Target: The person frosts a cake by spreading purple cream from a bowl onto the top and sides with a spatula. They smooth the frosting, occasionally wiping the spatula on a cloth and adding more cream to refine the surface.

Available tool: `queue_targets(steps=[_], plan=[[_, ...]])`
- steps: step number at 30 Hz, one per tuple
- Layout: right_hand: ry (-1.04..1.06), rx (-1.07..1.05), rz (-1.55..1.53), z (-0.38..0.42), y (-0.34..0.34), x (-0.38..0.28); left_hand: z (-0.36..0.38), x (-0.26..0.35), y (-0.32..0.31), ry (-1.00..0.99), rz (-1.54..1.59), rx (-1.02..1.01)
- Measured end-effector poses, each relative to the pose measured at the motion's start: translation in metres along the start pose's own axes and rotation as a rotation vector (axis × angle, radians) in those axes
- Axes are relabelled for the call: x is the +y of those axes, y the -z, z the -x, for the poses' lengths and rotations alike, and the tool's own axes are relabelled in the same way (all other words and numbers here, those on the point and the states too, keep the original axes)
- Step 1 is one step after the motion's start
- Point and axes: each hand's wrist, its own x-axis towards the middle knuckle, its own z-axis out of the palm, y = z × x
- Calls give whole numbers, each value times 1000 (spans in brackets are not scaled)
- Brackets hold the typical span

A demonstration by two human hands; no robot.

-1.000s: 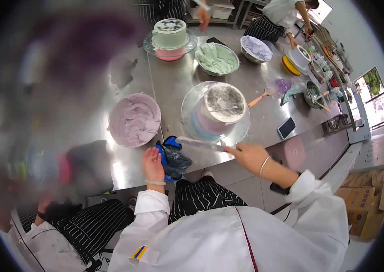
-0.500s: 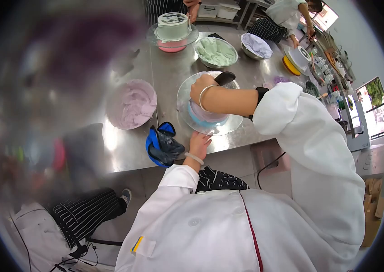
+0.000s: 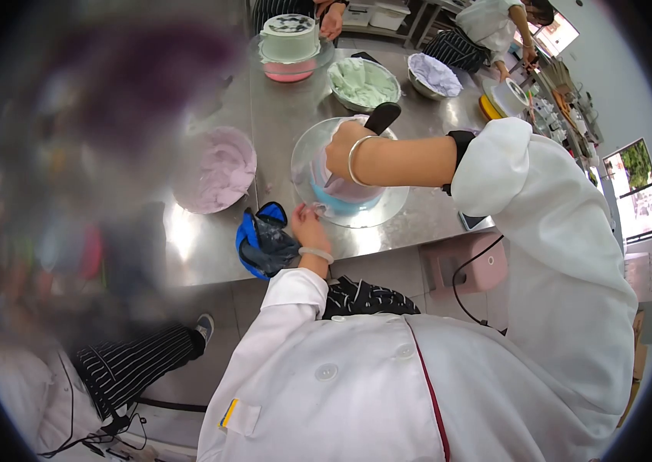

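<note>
In my right hand (image 3: 347,150) is a spatula with a black handle (image 3: 383,118), tilted up; my hand hides most of its blade. It is over a pale lilac cake (image 3: 315,171), partly covered by my hand and forearm. The cake stands on a clear round turntable (image 3: 387,212), with blue (image 3: 345,202) showing near the cake's foot. My left hand (image 3: 310,229) is at the turntable's near rim, fingers bent and slightly apart. Beside it lies a blue and black cloth-like item (image 3: 264,242).
A bowl of pinkish-lilac cream (image 3: 222,171) stands left, with bowls of green cream (image 3: 363,83) and lilac cream (image 3: 435,75) behind. Another person's hand (image 3: 331,21) is near a pale green cake (image 3: 289,40). A co-worker (image 3: 488,31) works far right. Blur covers the left side.
My left hand has shifted left along the turntable's rim, its fingers more bent. My right hand remains at the cake, its spatula handle raised slightly. The whole view has shifted a little.
</note>
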Motion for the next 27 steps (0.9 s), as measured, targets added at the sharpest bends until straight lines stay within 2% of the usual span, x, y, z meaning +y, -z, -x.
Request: queue_targets(steps=[1,3,4,6,10,14,16,18,20,21,23,24,25,26,27], plan=[[33,-15,7,1,0,2,3,4,-1,2,0,-1],[98,30,56,-2,-14,11,17,22,-5,485,283,-120],[164,79,109,-3,-19,13,23,32,-8,484,282,-118],[186,85,109,-4,-20,17,30,47,-12,658,337,-264],[225,13,172,-4,-30,19,19,43,1,622,327,-275],[242,-96,264,-2,-48,23,13,36,5,492,365,-184],[141,-152,39,3,-52,38,11,33,6,428,409,-165],[66,-191,-37,10,-51,51,10,33,10,481,446,-236],[127,-85,-528,11,-56,66,8,33,16,489,426,-247],[143,-68,-517,8,-56,62,5,33,22,507,402,-258],[17,263,-926,4,-51,36,7,38,35,538,342,-329],[-77,345,-1109,-16,-61,11,8,42,44,564,292,-335],[-63,563,-1020,-47,-83,-20,11,51,53,548,292,-328],[-69,528,-1129,-68,-75,-48,17,61,64,425,35,-338],[-69,659,-1255,-102,-78,-83,24,69,74,306,-221,-342]])
